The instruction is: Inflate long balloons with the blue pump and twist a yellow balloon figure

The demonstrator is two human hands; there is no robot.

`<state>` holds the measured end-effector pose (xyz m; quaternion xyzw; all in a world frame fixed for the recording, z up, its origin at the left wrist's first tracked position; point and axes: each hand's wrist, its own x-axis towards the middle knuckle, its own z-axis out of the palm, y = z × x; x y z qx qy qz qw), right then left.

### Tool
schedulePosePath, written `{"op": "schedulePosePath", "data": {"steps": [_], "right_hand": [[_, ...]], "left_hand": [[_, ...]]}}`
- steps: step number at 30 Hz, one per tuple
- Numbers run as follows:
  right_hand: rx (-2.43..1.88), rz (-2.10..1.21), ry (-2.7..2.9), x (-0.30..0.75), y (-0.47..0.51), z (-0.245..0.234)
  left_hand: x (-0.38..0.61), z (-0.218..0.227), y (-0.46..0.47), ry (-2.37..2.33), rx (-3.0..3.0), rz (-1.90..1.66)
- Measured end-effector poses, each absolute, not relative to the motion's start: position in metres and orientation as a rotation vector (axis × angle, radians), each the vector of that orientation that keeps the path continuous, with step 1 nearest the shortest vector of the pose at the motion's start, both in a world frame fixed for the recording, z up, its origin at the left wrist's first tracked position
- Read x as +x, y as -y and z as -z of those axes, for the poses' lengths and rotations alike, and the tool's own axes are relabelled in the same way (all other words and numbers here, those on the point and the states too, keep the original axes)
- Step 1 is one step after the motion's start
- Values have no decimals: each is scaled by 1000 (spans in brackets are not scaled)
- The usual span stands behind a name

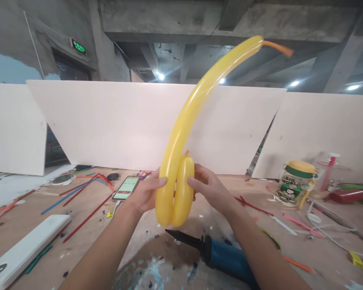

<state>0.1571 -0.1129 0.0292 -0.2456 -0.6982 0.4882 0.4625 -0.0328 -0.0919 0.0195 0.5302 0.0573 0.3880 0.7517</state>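
A long yellow modelling balloon (186, 117) is bent into a tight U at its lower end, above the table. Its short arm ends in a small orange knot; the long arm curves up to the right and finishes in a limp orange tail. My left hand (147, 191) is closed around the long arm, thumb in front. On the short arm, my right hand (207, 187) presses its thumb, with the other fingers partly hidden behind. Just below the bend lies a blue hand pump (226, 253) with a black nozzle, touched by neither hand.
A white power bank (30, 247) and a lit phone (127, 187) lie on the left of the table. Uninflated balloons (84, 189) are scattered about. A lidded jar (295, 185) stands at right. White boards (124, 125) line the back.
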Motion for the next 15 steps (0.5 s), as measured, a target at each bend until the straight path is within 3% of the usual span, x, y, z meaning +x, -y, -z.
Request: {"op": "schedulePosePath", "data": {"steps": [15], "right_hand": [[-610,-1260,1779,147,114,-25]], "left_hand": [[-29,-19,95,-11,1146,-887]]}}
